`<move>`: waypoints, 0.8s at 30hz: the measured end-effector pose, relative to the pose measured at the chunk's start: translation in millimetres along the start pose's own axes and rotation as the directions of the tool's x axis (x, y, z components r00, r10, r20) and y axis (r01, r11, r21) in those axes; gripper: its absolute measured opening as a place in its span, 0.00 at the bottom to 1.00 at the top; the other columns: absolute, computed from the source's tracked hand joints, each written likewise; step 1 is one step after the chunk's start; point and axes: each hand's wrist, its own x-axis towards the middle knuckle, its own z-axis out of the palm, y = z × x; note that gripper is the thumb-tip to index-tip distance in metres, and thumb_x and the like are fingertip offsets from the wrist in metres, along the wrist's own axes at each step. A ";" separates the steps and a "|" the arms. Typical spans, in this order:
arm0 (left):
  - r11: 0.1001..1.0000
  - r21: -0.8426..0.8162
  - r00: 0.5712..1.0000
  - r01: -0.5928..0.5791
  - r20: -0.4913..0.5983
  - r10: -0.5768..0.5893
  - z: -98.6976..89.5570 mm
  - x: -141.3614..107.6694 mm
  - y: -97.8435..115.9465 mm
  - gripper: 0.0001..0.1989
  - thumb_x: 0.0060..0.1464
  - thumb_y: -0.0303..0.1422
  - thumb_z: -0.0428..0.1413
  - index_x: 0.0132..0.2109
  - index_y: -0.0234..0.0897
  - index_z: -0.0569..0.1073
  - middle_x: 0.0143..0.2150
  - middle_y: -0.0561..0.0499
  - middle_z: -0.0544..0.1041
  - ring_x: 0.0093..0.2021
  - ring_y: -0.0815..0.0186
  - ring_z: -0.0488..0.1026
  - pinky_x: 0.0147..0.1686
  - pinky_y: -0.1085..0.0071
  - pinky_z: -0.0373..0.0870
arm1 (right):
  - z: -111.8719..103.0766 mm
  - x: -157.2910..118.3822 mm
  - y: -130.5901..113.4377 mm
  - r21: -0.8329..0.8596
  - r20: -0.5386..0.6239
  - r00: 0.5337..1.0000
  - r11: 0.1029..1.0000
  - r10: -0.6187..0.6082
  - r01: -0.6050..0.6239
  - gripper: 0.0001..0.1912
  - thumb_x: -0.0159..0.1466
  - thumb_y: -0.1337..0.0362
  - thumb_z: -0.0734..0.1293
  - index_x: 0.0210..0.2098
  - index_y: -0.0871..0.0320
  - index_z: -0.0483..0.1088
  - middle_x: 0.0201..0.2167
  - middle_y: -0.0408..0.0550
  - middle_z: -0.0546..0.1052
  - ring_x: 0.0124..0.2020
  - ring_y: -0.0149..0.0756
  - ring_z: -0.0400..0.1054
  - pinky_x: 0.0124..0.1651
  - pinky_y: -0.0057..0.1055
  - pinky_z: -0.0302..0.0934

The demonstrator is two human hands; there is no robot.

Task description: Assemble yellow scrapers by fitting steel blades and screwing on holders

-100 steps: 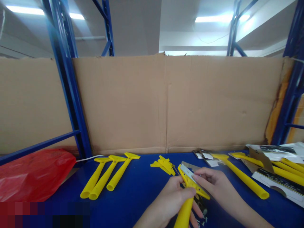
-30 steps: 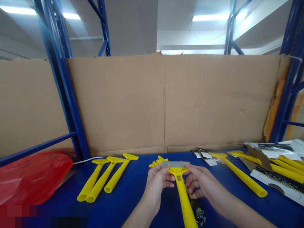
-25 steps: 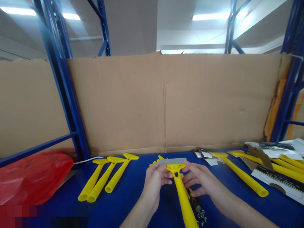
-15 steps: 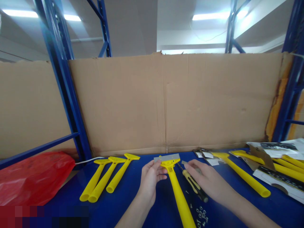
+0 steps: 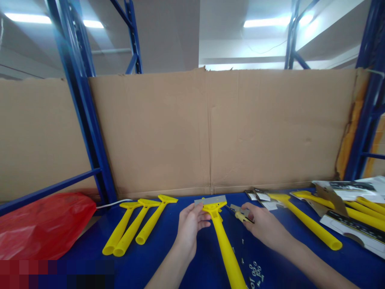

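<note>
My left hand is closed at the head of a yellow scraper, thumb on the grey metal blade lying across it. The scraper's long handle runs toward me over the blue tabletop. To its right, my right hand is closed round a screwdriver with a yellow and black handle, its shaft toward the scraper head but apart from it. A small grey metal plate shows at the same fingers. Small screws and nuts lie beside the scraper handle.
Several yellow scraper handles lie left and right. White and black packaging sits at the right. A red plastic bag is at the left. A cardboard sheet and blue rack posts stand behind.
My right hand has taken up the screwdriver from the tabletop, and its handle no longer lies by the screws. My left hand and the scraper have hardly moved.
</note>
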 end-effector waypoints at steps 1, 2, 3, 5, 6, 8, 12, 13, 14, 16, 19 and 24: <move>1.000 0.003 1.000 0.002 0.001 -0.002 -0.6 0.7 -0.4 0.03 0.54 0.25 0.53 0.34 0.28 0.70 0.24 0.47 0.75 0.20 0.72 0.70 0.18 0.78 0.67 | -0.8 1.6 1.9 0.010 -0.009 1.000 1.000 0.006 -0.006 0.16 0.55 0.71 0.65 0.44 0.58 0.70 0.30 0.51 0.78 0.33 0.44 0.73 0.32 0.31 0.57; 1.000 0.005 1.000 0.005 0.000 -0.005 -1.1 1.1 -0.8 0.03 0.54 0.25 0.53 0.35 0.28 0.70 0.24 0.47 0.75 0.20 0.72 0.70 0.18 0.78 0.67 | -2.0 3.2 3.4 0.023 -0.019 1.000 1.000 0.013 -0.013 0.16 0.54 0.71 0.65 0.43 0.58 0.71 0.30 0.51 0.78 0.33 0.45 0.73 0.32 0.31 0.57; 1.000 0.007 1.000 0.009 0.001 -0.009 -1.5 1.4 -1.3 0.03 0.54 0.25 0.53 0.35 0.28 0.71 0.25 0.46 0.75 0.20 0.72 0.70 0.18 0.78 0.67 | -3.5 4.9 4.2 0.039 -0.033 0.999 0.999 0.019 -0.018 0.16 0.53 0.71 0.66 0.42 0.58 0.71 0.30 0.51 0.78 0.34 0.45 0.73 0.33 0.31 0.58; 1.000 0.006 1.000 0.016 0.005 -0.016 -1.9 1.3 -2.2 0.03 0.54 0.24 0.53 0.36 0.27 0.71 0.26 0.45 0.76 0.20 0.72 0.70 0.18 0.78 0.67 | -7.7 7.8 2.7 0.082 -0.074 0.997 0.996 0.033 -0.027 0.16 0.52 0.70 0.67 0.41 0.59 0.72 0.32 0.52 0.78 0.36 0.46 0.72 0.35 0.33 0.59; 1.000 0.004 1.000 0.018 0.007 -0.018 -1.8 1.1 -2.7 0.04 0.53 0.25 0.53 0.36 0.27 0.71 0.26 0.44 0.76 0.20 0.72 0.70 0.18 0.78 0.67 | -10.1 8.8 0.0 0.109 -0.100 0.994 0.994 0.039 -0.028 0.15 0.52 0.68 0.68 0.41 0.59 0.72 0.34 0.53 0.78 0.38 0.46 0.72 0.37 0.33 0.59; 1.000 0.002 1.000 0.021 0.009 -0.021 -1.5 0.5 -3.7 0.04 0.53 0.25 0.54 0.36 0.27 0.71 0.26 0.44 0.76 0.20 0.71 0.70 0.18 0.78 0.67 | -13.8 9.7 -9.4 0.183 -0.153 0.987 0.983 0.048 -0.019 0.12 0.56 0.63 0.66 0.39 0.59 0.72 0.35 0.54 0.78 0.40 0.46 0.71 0.41 0.35 0.60; 1.000 0.013 1.000 0.024 0.013 -0.024 -0.7 0.3 -4.8 0.04 0.53 0.24 0.53 0.37 0.27 0.71 0.25 0.45 0.76 0.19 0.71 0.70 0.18 0.78 0.67 | -10.6 8.0 -35.7 0.396 -0.144 0.989 0.918 0.028 0.032 0.12 0.61 0.59 0.61 0.35 0.59 0.72 0.31 0.49 0.78 0.35 0.40 0.72 0.40 0.33 0.61; 1.000 0.013 1.000 0.025 0.017 -0.025 -0.5 0.5 -4.9 0.04 0.53 0.24 0.53 0.37 0.27 0.71 0.24 0.46 0.75 0.19 0.72 0.70 0.18 0.78 0.67 | -7.2 7.3 -41.4 0.454 -0.112 0.993 0.890 0.027 0.027 0.12 0.61 0.58 0.61 0.34 0.59 0.72 0.29 0.48 0.78 0.33 0.39 0.72 0.38 0.32 0.62; 1.000 0.012 0.999 0.026 0.021 -0.026 -0.4 0.7 -5.0 0.04 0.53 0.24 0.53 0.37 0.27 0.71 0.24 0.46 0.75 0.19 0.72 0.70 0.18 0.78 0.67 | -3.3 6.7 -46.0 0.511 -0.080 0.996 0.859 0.039 0.007 0.14 0.62 0.57 0.60 0.34 0.59 0.72 0.28 0.48 0.78 0.32 0.38 0.72 0.35 0.31 0.62; 1.000 0.007 0.999 0.030 0.028 -0.030 0.1 0.9 -5.1 0.04 0.53 0.25 0.53 0.36 0.27 0.71 0.24 0.46 0.75 0.19 0.72 0.70 0.18 0.78 0.67 | 5.4 5.6 -51.7 0.612 -0.001 0.997 0.789 0.071 -0.055 0.16 0.63 0.55 0.59 0.33 0.60 0.72 0.26 0.48 0.77 0.30 0.37 0.72 0.30 0.29 0.62; 0.999 0.015 0.998 0.044 0.041 -0.044 1.3 0.4 -6.0 0.05 0.53 0.25 0.53 0.36 0.27 0.71 0.25 0.46 0.76 0.19 0.72 0.69 0.18 0.78 0.67 | 15.6 4.5 -53.0 0.719 0.114 0.986 0.674 0.125 -0.168 0.18 0.65 0.56 0.57 0.31 0.62 0.70 0.23 0.47 0.76 0.25 0.33 0.71 0.27 0.26 0.62; 0.996 0.066 0.991 0.065 0.117 -0.072 2.0 -0.7 -9.1 0.07 0.54 0.27 0.53 0.36 0.26 0.73 0.24 0.45 0.76 0.18 0.72 0.69 0.18 0.79 0.67 | 16.1 0.0 -51.3 0.813 0.268 0.951 0.494 0.152 -0.308 0.17 0.66 0.57 0.56 0.30 0.62 0.69 0.17 0.43 0.73 0.15 0.27 0.66 0.18 0.21 0.54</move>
